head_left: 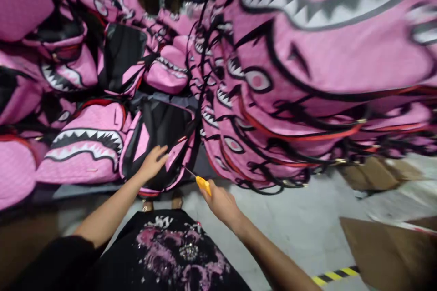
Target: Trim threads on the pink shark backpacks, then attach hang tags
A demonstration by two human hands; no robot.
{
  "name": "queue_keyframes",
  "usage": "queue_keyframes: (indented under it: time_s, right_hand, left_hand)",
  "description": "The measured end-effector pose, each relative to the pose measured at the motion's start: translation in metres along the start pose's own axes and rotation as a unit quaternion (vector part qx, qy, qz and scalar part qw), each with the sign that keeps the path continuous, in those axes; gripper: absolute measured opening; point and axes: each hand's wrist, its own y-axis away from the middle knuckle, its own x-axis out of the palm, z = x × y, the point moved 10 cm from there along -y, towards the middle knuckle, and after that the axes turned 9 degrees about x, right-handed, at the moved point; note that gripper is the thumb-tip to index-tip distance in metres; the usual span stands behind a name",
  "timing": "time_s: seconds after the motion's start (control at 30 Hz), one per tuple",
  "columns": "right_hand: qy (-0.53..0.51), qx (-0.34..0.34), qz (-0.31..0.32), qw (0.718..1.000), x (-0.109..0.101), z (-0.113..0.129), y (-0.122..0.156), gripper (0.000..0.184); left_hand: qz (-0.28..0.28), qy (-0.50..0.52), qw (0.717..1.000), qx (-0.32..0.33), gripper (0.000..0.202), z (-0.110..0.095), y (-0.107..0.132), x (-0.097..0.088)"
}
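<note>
In front of me a pink and black backpack lies with its black padded back and straps upward. My left hand is over its lower part, fingers apart; whether they press on the fabric I cannot tell. My right hand is closed around the yellow handle of a thin-shafted tool. The tool's narrow metal shaft points up and left, its tip close to the bag's lower right edge. Its exact kind is too blurred to make out. Beside it lies another pink backpack with a printed shark mouth.
A tall stack of pink shark-face backpacks rises at the right, loose straps hanging. More backpacks lie behind and to the left. Cardboard pieces and yellow-black striped tape are on the pale floor at right.
</note>
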Motion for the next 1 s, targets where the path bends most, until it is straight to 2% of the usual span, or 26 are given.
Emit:
queue_keyframes:
  time_s: [0.07, 0.1, 0.13, 0.17, 0.2, 0.27, 0.3, 0.4, 0.53, 0.63, 0.7, 0.83, 0.93, 1.0]
  right_hand:
    - [0.015, 0.011, 0.046, 0.999, 0.043, 0.009, 0.022, 0.032]
    - [0.022, 0.016, 0.061, 0.998, 0.060, 0.013, 0.031, 0.032]
    - [0.028, 0.021, 0.067, 0.997, 0.075, 0.017, 0.038, 0.031]
    - [0.038, 0.026, 0.066, 0.997, 0.087, 0.022, 0.041, 0.029]
    - [0.051, 0.034, 0.060, 0.996, 0.096, 0.026, 0.041, 0.027]
    - [0.080, 0.049, 0.034, 0.995, 0.108, 0.039, 0.032, 0.024]
    - [0.091, 0.050, 0.016, 0.994, 0.111, 0.046, 0.024, 0.025]
    - [0.104, 0.046, -0.045, 0.993, 0.117, 0.069, -0.002, 0.032]
    - [0.082, 0.047, -0.095, 0.991, 0.128, 0.073, -0.022, 0.040]
    - [0.056, 0.043, -0.117, 0.991, 0.135, 0.064, -0.027, 0.045]
    - [0.041, 0.045, -0.136, 0.989, 0.135, 0.058, -0.029, 0.048]
    - [0.032, 0.044, -0.153, 0.987, 0.131, 0.052, -0.039, 0.049]
    - [0.055, 0.048, -0.149, 0.986, 0.125, 0.047, -0.049, 0.048]
    - [0.074, 0.056, -0.124, 0.988, 0.120, 0.043, -0.055, 0.045]
  left_hand:
    - [-0.103, -0.053, 0.993, -0.007, 0.048, 0.011, 0.006, -0.057]
    - [-0.156, -0.067, 0.985, -0.029, 0.047, 0.021, 0.013, -0.083]
    - [-0.195, -0.050, 0.976, -0.079, 0.044, 0.038, 0.023, -0.103]
    - [-0.212, -0.005, 0.966, -0.149, 0.041, 0.060, 0.033, -0.113]
    - [-0.205, 0.056, 0.950, -0.228, 0.037, 0.083, 0.043, -0.113]
    - [-0.151, 0.174, 0.910, -0.345, 0.028, 0.113, 0.055, -0.095]
    - [-0.125, 0.213, 0.895, -0.373, 0.025, 0.120, 0.056, -0.085]
    - [-0.073, 0.272, 0.873, -0.398, 0.026, 0.125, 0.046, -0.064]
    - [-0.016, 0.373, 0.833, -0.408, 0.034, 0.123, 0.037, -0.038]
    - [-0.013, 0.461, 0.800, -0.385, 0.046, 0.122, 0.037, -0.028]
    - [-0.010, 0.500, 0.791, -0.353, 0.049, 0.120, 0.035, -0.025]
    - [0.037, 0.548, 0.780, -0.300, 0.055, 0.109, 0.028, -0.015]
    - [0.058, 0.571, 0.765, -0.293, 0.059, 0.108, 0.024, -0.006]
    - [0.069, 0.580, 0.755, -0.297, 0.063, 0.110, 0.023, 0.001]
